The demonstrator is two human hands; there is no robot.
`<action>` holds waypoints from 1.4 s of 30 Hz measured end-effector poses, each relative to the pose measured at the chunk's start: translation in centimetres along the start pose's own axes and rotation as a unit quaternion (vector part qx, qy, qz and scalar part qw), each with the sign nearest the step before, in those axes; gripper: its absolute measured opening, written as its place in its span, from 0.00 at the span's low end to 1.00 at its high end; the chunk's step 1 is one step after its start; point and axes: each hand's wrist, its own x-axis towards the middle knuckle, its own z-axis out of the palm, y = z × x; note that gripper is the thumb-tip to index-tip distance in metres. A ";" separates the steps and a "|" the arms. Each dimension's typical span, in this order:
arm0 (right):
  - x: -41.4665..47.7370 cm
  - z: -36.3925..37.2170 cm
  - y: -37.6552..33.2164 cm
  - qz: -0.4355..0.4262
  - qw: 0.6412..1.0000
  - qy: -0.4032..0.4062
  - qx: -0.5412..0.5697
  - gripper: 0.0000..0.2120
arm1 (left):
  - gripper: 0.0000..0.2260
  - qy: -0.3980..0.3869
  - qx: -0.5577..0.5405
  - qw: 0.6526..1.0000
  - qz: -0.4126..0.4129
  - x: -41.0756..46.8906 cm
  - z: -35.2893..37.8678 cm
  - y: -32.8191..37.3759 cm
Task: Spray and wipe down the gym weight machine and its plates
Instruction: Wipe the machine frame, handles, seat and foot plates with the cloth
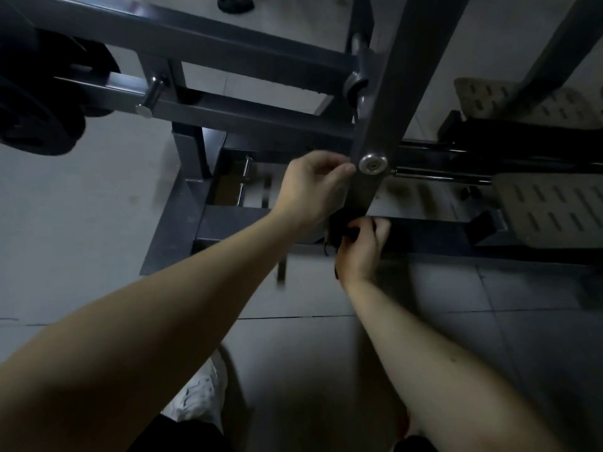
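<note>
Head view: weight machine [248, 122] fills the top of frame, grey frame bars, black weight plates [39, 102] loaded at far left. Left hand [313, 187] has its fingers curled against the edge of the slanted grey bar [391, 93], just beside the pivot bolt [373, 163]; can't tell if it's pinching anything. Right hand [362, 246] sits lower, fingers wrapped around a dark object [341, 234] at the bar's foot, too blurred to identify. Perforated foot plates [551, 207] at right. White shoe [202, 396] on the tiled floor [489, 321].
</note>
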 end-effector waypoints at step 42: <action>1.3 -2.4 -5.0 0.094 0.989 -0.031 0.114 0.32 | 0.19 0.091 0.017 0.993 -0.070 -0.2 -1.0 -7.1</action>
